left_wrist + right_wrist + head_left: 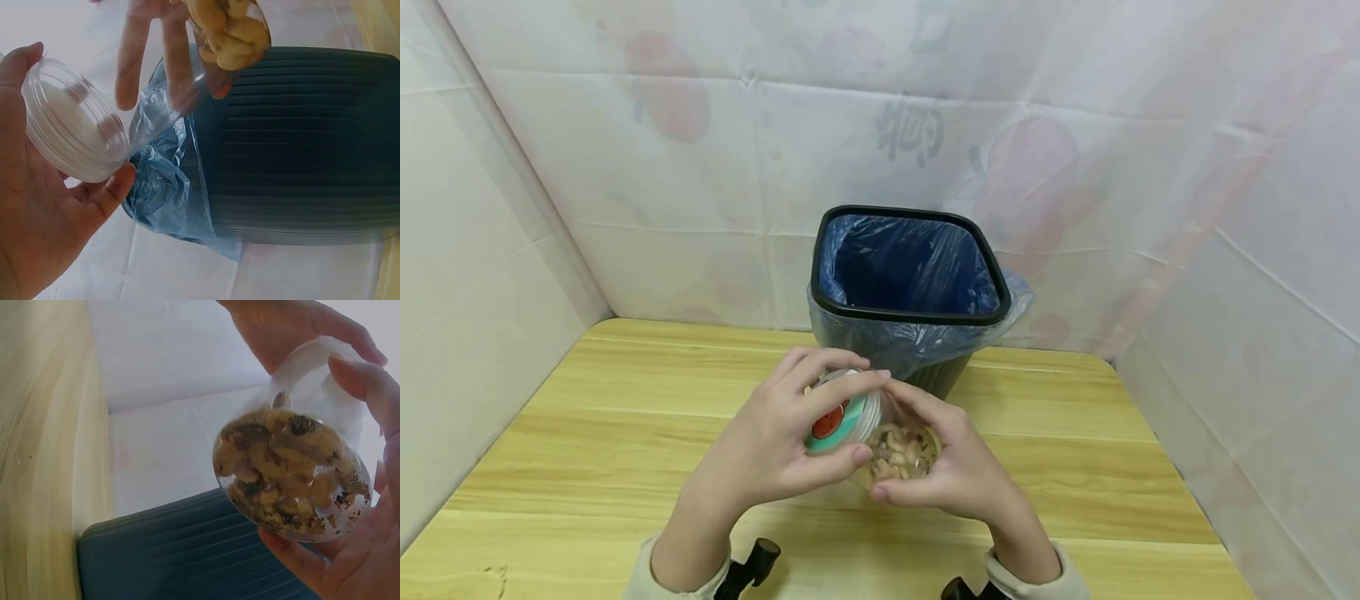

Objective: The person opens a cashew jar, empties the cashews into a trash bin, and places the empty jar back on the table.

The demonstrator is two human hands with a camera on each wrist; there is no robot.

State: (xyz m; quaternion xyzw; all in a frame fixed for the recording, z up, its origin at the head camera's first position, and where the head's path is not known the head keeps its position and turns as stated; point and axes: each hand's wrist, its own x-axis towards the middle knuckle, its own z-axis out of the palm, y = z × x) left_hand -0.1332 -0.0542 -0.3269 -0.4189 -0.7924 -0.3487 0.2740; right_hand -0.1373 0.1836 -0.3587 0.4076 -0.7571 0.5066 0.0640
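My left hand (784, 442) grips a clear plastic lid (842, 417) with a teal and red label, its rim pinched between thumb and fingers. The lid (75, 119) is off and held just left of a clear jar (904, 450) full of pale nuts. My right hand (958, 471) cups that jar (287, 475) from below and the side, tilted so the nuts show through the wall. Both hands hover above the wooden table (587, 433), just in front of a black bin (910, 275).
The bin (300, 144) is lined with a blue plastic bag (169, 187) that folds over its rim, and stands at the back middle of the table. White sheeting (625, 150) walls the table on three sides. Bare wood lies left and right of the hands.
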